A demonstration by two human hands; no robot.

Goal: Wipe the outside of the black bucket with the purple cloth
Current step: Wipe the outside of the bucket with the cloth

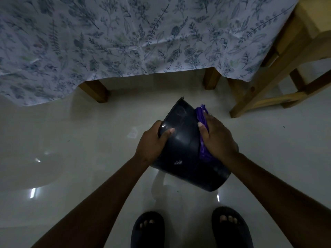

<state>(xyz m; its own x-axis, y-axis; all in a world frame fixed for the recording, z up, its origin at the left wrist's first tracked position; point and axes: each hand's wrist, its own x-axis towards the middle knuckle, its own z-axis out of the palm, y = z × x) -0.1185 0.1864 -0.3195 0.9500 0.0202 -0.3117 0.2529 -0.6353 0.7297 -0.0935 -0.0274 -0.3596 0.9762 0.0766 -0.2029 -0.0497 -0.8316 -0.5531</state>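
The black bucket (186,151) is held up off the floor in front of me, tipped on its side with one end pointing away toward the table. My left hand (152,142) grips its left side, thumb lying across the shiny wall. My right hand (217,138) presses the bunched purple cloth (202,115) against the bucket's right side; the cloth shows above and below my palm. The bucket's far right wall is hidden behind that hand.
A table with a floral cloth (125,42) and wooden legs (96,92) stands just ahead. A wooden chair (268,83) is at the right. Glossy pale floor tiles (71,149) lie all around. My feet in dark slippers (231,228) are below the bucket.
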